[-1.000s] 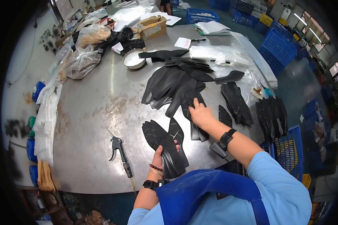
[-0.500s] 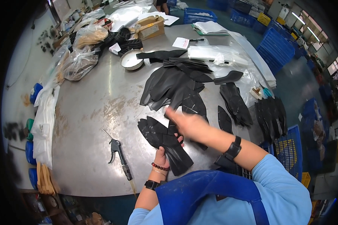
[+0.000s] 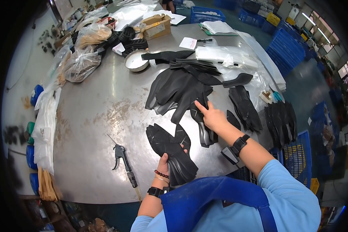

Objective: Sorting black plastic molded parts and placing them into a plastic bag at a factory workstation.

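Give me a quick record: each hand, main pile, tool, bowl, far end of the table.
Left hand: holding a fanned bundle of black pieces
Right hand: fingers on or just above a black stack
Main pile: more black pieces, beyond both hands
Tool: blow gun, lying left of the left hand
Bowl: white inside, one black strip overlapping its rim
Far end: brown cardboard box

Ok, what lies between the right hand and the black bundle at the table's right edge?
In the head view, a pointed black piece, partly covered by the right forearm, then a larger black stack.
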